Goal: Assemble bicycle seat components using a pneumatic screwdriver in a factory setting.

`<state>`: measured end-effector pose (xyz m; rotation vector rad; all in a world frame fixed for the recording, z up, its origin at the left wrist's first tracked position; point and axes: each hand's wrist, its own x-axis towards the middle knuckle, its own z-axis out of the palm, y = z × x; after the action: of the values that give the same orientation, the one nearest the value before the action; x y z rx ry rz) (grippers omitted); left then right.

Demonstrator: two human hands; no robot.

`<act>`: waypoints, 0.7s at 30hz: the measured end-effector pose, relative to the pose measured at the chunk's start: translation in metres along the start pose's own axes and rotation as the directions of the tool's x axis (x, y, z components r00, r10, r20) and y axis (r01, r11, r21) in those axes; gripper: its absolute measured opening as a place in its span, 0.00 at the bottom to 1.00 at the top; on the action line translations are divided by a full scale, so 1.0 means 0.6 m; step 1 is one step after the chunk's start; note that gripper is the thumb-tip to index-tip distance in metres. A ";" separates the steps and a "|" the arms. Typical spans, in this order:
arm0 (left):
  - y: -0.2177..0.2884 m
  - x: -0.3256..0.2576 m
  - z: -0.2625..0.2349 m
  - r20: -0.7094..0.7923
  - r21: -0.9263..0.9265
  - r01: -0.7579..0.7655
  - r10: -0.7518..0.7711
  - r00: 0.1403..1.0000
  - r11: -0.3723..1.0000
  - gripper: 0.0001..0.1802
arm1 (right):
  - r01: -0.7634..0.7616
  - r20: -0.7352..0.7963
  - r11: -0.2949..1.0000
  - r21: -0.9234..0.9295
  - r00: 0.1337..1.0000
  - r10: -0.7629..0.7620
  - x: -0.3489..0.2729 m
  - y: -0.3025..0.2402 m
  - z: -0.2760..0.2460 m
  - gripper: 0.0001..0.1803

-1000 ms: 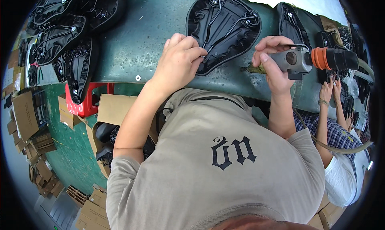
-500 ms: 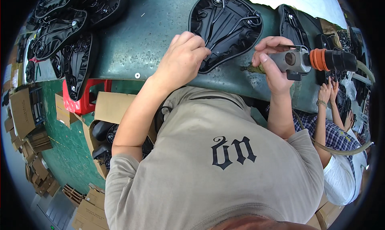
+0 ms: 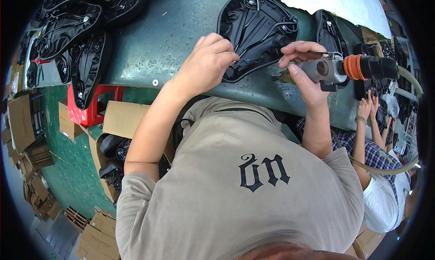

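A black bicycle saddle (image 3: pixel 259 38) lies underside up on the green worktable (image 3: pixel 181 38), its metal rails showing and its narrow nose toward me. My left hand (image 3: pixel 203 66) is at the nose, thumb and fingers pinched together at the rail's end. Whatever small thing they may hold is hidden. To the right, my right hand (image 3: pixel 313 95) holds a grey air screwdriver (image 3: pixel 334 70) with an orange ring and a black end. The tool lies sideways in the hand, its tip pointing left toward the saddle, apart from it. Some of that hand's fingers are lifted off the tool.
More saddles (image 3: pixel 86 56) are piled at the left, one overhanging the edge above a red stool (image 3: pixel 86 108). Another saddle (image 3: pixel 328 29) lies beyond the tool. A washer (image 3: pixel 155 82) sits near the front edge. An air hose (image 3: pixel 385 171) loops at right, near a co-worker's hands (image 3: pixel 364 106).
The fingers of my right hand have loosened and shifted slightly left, with the screwdriver still in it. My left hand stays at the saddle's nose. The whole view has shifted slightly.
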<state>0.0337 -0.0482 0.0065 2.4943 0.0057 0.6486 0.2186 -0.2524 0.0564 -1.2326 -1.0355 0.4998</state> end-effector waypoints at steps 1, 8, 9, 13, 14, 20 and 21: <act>-0.004 0.001 -0.004 0.017 -0.017 -0.024 0.024 1.000 1.000 0.11 | -0.005 0.021 1.000 0.004 1.000 0.005 0.001 0.000 -0.001 0.20; 0.024 -0.002 -0.009 -0.162 0.040 0.101 -0.093 0.982 0.994 0.09 | -0.083 0.063 0.996 0.019 0.995 0.082 0.000 0.001 -0.007 0.21; 0.024 -0.002 -0.005 -0.167 0.041 0.106 -0.098 0.981 0.993 0.09 | -0.066 0.049 0.998 0.011 0.997 0.066 0.001 0.001 -0.005 0.20; 0.006 -0.007 0.010 -0.109 0.043 0.042 -0.037 0.993 0.998 0.08 | -0.042 0.054 0.999 0.011 0.998 0.041 0.000 0.001 0.002 0.21; -0.002 -0.010 0.008 -0.086 0.041 0.015 -0.011 0.996 0.999 0.08 | -0.041 0.057 0.999 0.009 0.998 0.041 0.001 -0.006 0.003 0.21; 0.008 -0.007 -0.009 -0.076 -0.018 0.078 -0.079 0.994 0.997 0.12 | 0.089 0.188 0.971 0.220 0.973 -0.131 0.040 -0.071 0.021 0.23; 0.010 -0.008 -0.009 -0.042 0.018 0.108 -0.107 0.993 0.994 0.14 | 0.088 0.191 0.972 0.217 0.973 -0.131 0.049 -0.079 0.029 0.23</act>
<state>0.0261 -0.0510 0.0111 2.4804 0.1615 0.6580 0.2083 -0.2345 0.1109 -0.9471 -1.1867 0.6410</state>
